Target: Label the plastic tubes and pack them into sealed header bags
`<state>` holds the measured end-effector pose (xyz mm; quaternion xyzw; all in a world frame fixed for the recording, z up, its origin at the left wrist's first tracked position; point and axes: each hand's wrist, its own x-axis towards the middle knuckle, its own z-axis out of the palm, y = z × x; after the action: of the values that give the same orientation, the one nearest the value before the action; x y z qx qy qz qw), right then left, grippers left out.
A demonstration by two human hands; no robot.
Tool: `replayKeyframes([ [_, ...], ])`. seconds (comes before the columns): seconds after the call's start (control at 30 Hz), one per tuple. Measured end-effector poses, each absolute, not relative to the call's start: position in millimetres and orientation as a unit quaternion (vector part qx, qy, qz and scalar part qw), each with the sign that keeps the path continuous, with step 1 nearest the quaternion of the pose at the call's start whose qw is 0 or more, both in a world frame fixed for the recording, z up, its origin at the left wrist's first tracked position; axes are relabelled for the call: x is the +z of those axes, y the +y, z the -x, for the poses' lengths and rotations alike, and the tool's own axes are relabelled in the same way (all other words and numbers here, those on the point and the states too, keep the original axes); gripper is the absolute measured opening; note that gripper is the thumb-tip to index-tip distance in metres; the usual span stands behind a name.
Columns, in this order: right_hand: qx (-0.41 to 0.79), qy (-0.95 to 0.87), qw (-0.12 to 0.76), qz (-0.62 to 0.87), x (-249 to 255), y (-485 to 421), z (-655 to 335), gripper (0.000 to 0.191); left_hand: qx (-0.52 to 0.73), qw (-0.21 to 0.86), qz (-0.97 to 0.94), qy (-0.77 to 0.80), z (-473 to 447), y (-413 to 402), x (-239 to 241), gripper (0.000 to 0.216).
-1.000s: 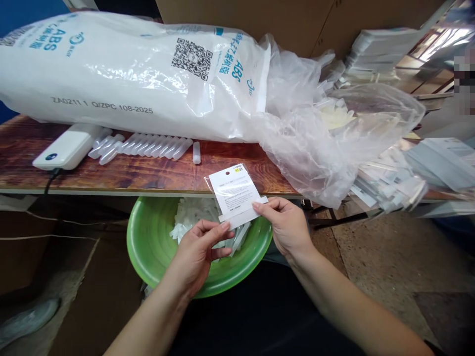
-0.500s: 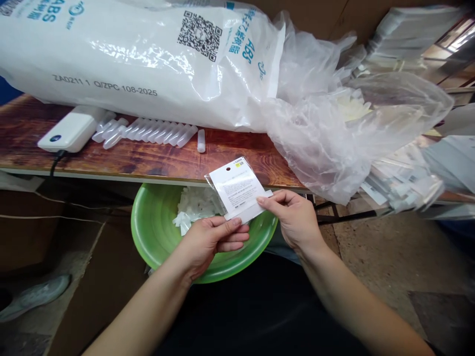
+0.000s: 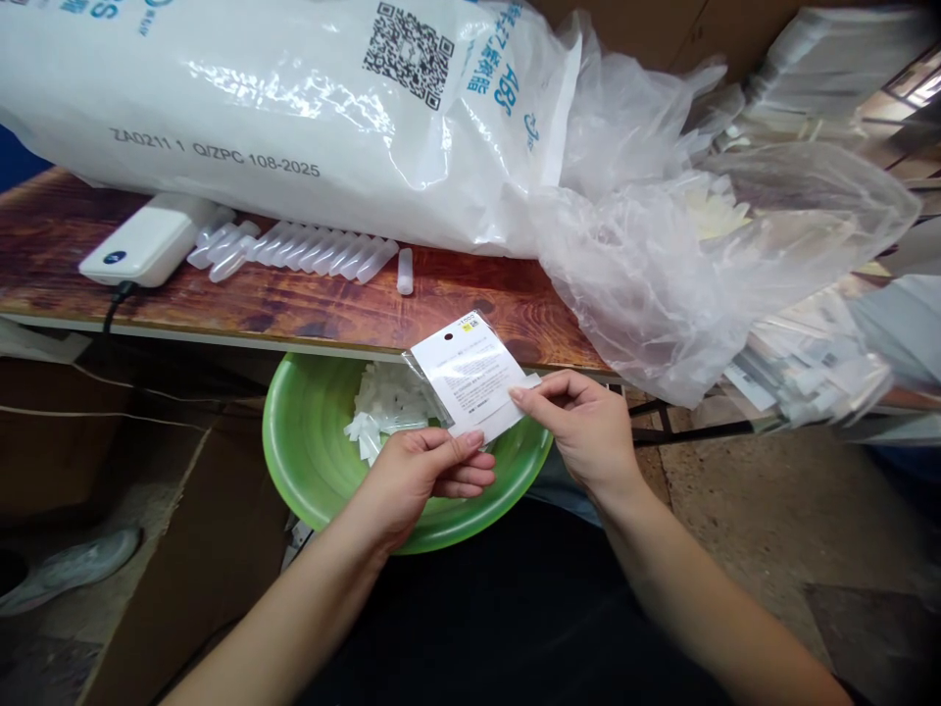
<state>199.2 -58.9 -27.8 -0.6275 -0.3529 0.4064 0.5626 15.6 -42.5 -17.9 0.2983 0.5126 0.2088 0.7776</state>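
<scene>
Both my hands hold a small clear packet with a white printed card [image 3: 470, 376] above a green plastic bowl [image 3: 309, 461]. My left hand [image 3: 422, 476] pinches the packet's lower edge between thumb and fingers. My right hand [image 3: 577, 427] pinches its right lower corner with fingertips closed. The bowl rests on my lap below the table edge and holds several small translucent plastic pieces [image 3: 386, 407].
A wooden table [image 3: 294, 309] carries a large white printed sack [image 3: 257, 108], a crumpled clear bag [image 3: 662, 265], a row of clear tubes [image 3: 301, 253], one lone tube [image 3: 404, 272] and a white device with a cable [image 3: 143, 253]. Stacked packets [image 3: 801, 368] lie at right. Cardboard [image 3: 183, 569] stands at left.
The packet has shifted slightly down and toward me, and my left fingers have closed further over its lower edge. The view has tilted down a little.
</scene>
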Motion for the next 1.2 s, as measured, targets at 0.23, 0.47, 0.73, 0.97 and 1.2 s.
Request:
replayKeyframes([
  [0.23, 0.416, -0.343, 0.569, 0.621, -33.1, -57.7, -196.7, 0.023, 0.219, 0.786, -0.312, 0.487, -13.2, -45.7, -19.4, 0.032],
  [0.47, 0.422, -0.316, 0.608, 0.594, -36.1, -56.7, -192.3, 0.021, 0.214, 0.8, -0.259, 0.497, -10.9, -45.5, -17.3, 0.024],
  [0.73, 0.347, -0.38, 0.608, 0.605, -35.5, -54.2, -188.5, 0.017, 0.274, 0.77, -0.25, 0.519, -14.6, -47.1, -14.0, 0.028],
  [0.97, 0.303, -0.417, 0.602, 0.609, -35.9, -53.2, -186.8, 0.015, 0.338, 0.74, -0.249, 0.525, -13.8, -45.3, -16.7, 0.03],
  [1.2, 0.327, -0.403, 0.617, 0.592, -35.7, -54.8, -187.9, 0.013, 0.279, 0.812, -0.1, 0.503, -7.3, -33.8, -18.3, 0.018],
])
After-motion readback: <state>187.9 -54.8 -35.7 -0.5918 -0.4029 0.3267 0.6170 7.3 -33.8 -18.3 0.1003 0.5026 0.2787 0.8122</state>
